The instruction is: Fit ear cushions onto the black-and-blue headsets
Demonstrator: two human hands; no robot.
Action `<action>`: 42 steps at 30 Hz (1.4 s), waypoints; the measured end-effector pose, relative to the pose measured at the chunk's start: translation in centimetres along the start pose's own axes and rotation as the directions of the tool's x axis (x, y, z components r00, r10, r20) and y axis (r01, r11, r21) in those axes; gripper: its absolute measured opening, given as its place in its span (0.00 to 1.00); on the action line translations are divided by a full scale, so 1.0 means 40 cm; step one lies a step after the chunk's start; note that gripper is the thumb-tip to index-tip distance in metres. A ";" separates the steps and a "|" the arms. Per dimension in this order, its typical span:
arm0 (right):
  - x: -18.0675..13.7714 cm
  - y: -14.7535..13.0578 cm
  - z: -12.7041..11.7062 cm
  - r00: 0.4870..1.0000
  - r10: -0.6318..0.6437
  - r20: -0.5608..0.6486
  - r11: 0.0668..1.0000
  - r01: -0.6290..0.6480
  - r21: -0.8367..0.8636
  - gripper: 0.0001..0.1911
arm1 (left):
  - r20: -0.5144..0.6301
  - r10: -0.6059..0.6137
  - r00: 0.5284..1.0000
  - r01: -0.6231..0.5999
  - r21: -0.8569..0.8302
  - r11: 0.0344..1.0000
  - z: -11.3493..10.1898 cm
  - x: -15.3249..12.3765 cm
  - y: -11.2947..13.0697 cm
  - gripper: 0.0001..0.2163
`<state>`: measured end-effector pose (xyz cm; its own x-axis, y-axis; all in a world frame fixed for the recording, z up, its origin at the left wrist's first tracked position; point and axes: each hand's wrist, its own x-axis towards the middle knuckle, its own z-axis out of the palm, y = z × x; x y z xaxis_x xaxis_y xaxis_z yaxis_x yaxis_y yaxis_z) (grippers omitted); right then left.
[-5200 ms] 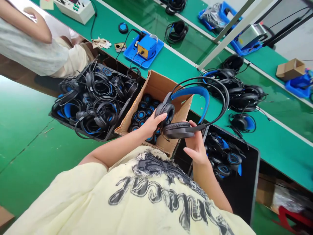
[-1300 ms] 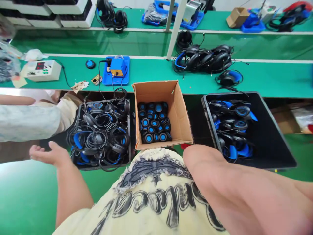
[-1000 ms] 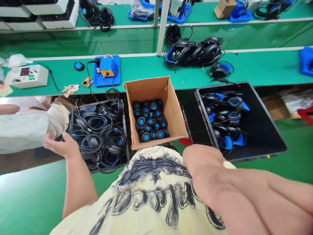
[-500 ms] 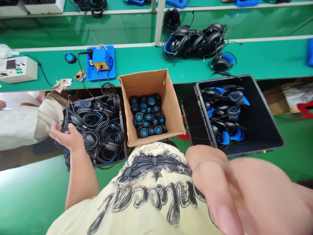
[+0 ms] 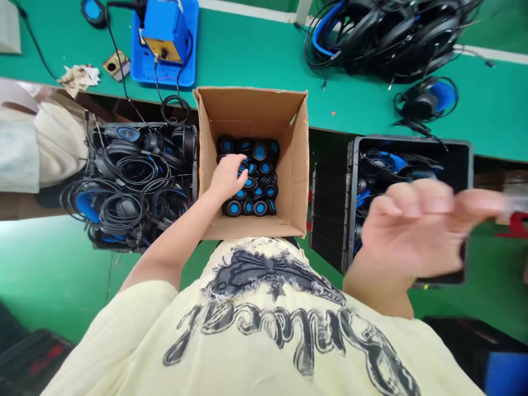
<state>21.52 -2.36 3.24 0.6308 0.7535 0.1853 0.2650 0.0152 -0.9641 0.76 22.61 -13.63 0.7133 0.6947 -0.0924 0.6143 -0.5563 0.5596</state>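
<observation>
My left hand (image 5: 229,177) reaches into an open cardboard box (image 5: 253,103) that holds several round black ear cups (image 5: 259,152) with blue centres. Its thumb and forefinger are apart, just over the ear cups on the box's left side. Whether the fingertips touch one is hard to see. Close to the camera, my right hand (image 5: 412,228) is raised in front of a black crate (image 5: 454,157) of black and blue headsets (image 5: 391,160). The hand is smeared by motion, its fingers curled and one digit stretched to the right; I cannot make out anything in it.
Left of the box stands a crate heaped with cabled headsets (image 5: 132,176). On the green bench (image 5: 264,60) are a blue device with a knob (image 5: 165,30) in a blue tray, a loose ear cup (image 5: 94,12) and a pile of headsets (image 5: 388,38). A person's sleeve (image 5: 60,143) shows at left.
My left hand has moved from above the left crate into the cardboard box. My right hand has swung up and away from near the camera. The view has tilted down and closer.
</observation>
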 end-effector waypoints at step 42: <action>0.797 0.321 -0.050 0.640 -0.752 0.158 0.592 0.761 -0.265 0.19 | -0.386 -0.305 0.871 0.245 -0.197 0.949 0.070 0.135 0.135 0.21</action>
<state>46.49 20.52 -2.87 0.0889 0.5742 0.8139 0.8303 0.4087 -0.3790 8.89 22.08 -13.41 0.3032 0.9506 0.0666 0.6915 -0.2676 0.6710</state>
